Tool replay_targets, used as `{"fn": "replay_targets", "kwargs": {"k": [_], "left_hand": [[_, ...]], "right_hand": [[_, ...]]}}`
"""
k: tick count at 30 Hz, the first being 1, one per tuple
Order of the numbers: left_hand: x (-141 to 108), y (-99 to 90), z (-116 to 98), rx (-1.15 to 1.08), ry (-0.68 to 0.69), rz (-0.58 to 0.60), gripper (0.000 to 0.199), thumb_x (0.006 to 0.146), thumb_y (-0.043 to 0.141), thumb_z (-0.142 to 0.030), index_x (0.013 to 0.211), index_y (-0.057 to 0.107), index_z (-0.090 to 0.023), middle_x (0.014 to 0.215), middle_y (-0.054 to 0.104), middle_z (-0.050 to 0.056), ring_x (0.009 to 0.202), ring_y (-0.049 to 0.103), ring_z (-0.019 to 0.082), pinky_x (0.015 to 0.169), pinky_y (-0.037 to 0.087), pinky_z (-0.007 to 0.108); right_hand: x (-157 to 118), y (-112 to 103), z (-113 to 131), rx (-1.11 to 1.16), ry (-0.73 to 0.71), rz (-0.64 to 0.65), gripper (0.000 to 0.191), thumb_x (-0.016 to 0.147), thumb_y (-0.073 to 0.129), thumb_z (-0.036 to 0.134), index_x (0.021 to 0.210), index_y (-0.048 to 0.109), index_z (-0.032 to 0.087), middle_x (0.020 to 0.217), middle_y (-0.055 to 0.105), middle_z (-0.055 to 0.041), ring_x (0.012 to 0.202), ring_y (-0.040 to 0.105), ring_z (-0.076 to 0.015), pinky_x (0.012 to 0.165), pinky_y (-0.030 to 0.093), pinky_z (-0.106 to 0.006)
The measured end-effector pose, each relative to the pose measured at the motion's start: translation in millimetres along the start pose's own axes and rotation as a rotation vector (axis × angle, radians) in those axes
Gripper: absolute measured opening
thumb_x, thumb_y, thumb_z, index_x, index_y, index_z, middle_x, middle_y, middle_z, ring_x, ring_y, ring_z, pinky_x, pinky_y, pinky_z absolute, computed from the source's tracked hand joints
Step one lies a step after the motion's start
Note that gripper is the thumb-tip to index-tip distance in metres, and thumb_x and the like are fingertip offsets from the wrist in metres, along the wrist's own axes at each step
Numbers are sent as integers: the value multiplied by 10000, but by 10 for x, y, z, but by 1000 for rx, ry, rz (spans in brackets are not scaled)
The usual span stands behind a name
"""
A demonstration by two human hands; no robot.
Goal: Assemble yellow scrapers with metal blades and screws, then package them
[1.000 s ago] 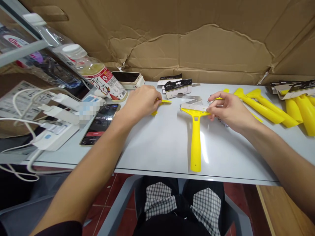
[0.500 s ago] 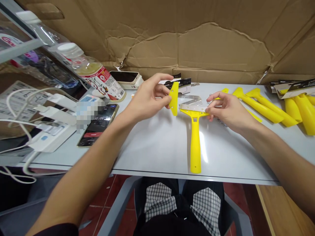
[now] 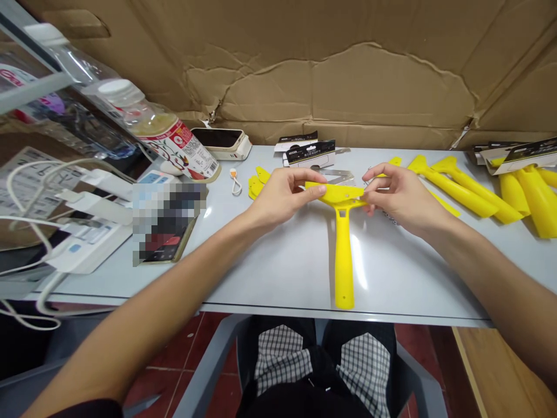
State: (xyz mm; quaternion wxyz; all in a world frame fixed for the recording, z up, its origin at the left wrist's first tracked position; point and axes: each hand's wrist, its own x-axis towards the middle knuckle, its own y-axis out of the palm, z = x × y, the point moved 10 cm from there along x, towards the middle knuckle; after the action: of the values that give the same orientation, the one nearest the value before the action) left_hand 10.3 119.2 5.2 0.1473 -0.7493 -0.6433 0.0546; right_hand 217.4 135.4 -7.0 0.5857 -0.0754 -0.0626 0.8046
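Observation:
A yellow scraper [image 3: 344, 255] stands out toward me in the middle, its handle pointing down at the table's front edge. My left hand [image 3: 285, 194] pinches a flat yellow cover plate [image 3: 342, 191] by its left end, and the plate lies across the scraper's head. The metal blade seen there earlier is now hidden behind the plate. My right hand [image 3: 395, 191] is closed on the right end of the scraper's head between thumb and fingers. Loose blades [image 3: 337, 173] lie just behind the head. More yellow plates [image 3: 256, 183] are stacked left of my left hand.
Several yellow scraper handles [image 3: 456, 183] lie at the right, beside black-and-white packaging cards [image 3: 528, 155]. More cards [image 3: 311, 152] lie at the back. A juice bottle [image 3: 174, 145], a phone [image 3: 172, 249] and a power strip [image 3: 82, 249] with cables occupy the left. Cardboard [image 3: 326, 87] walls the back.
My left hand has brought the yellow cover plate down and right, turning it from upright to level across the scraper's head. My right hand keeps its hold on the scraper.

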Motion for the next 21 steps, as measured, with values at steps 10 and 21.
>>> {"fn": "replay_targets", "kwargs": {"k": [10,21], "left_hand": [[-13,200,230,-272,-160,76,172,862,849,-307,841,797,-144,1289,749,149,1027,752,219,976,607,405],[-55,283,365,-456,-295,78,322,822,889,-167,1025,638,-173,884,802,72,745,780,171,752,654,321]], "right_hand": [[-16,24,-2,12,-13,30,372,746,772,81,1026,610,264,674,685,59,621,677,-170,728,558,-346],[-22,43,-24,102,40,32,340,748,855,128,981,639,250,717,714,28,634,687,-166,698,567,-327]]}}
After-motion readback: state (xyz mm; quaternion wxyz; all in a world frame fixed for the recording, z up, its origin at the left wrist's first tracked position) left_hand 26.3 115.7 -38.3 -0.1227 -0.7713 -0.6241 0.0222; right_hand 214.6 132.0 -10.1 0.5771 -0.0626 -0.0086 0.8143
